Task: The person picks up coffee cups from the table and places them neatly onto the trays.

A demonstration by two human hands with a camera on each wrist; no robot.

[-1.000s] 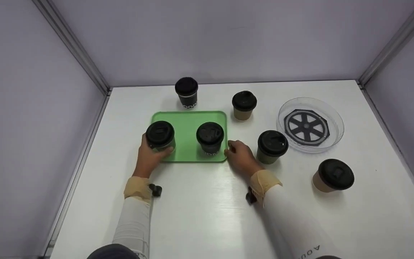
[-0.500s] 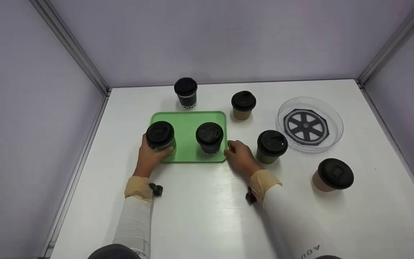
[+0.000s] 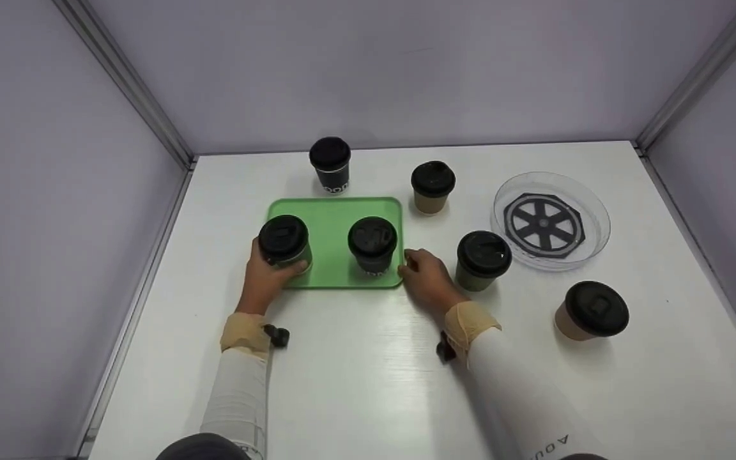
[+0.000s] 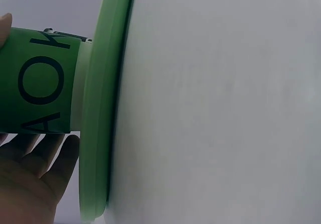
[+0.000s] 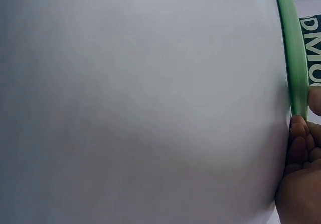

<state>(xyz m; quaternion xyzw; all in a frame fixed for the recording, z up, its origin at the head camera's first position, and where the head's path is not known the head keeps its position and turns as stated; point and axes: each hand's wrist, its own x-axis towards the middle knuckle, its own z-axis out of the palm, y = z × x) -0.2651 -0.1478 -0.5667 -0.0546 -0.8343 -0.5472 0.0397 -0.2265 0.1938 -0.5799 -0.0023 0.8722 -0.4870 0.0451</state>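
Note:
A green takeaway coffee cup (image 3: 283, 237) with a black lid stands upright at the front left of the green tray (image 3: 331, 271). My left hand (image 3: 262, 279) grips this cup from the left, thumb in front; dark letters show on its green wall (image 4: 37, 83) in the left wrist view. At the tray's front right corner, my right hand (image 3: 430, 279) pinches the rim (image 5: 296, 58), with the thumb on the inner side and curled fingers outside. A dark cup (image 3: 373, 241) with a black lid stands on the tray's right part, close to that hand.
Behind the tray stands a black cup (image 3: 330, 160), with a brown cup (image 3: 432, 185) to its right. Right of my right hand are a green cup (image 3: 482, 262) and a brown cup (image 3: 588, 313). A clear round dish (image 3: 591, 252) with a black wheel-like pattern lies at back right.

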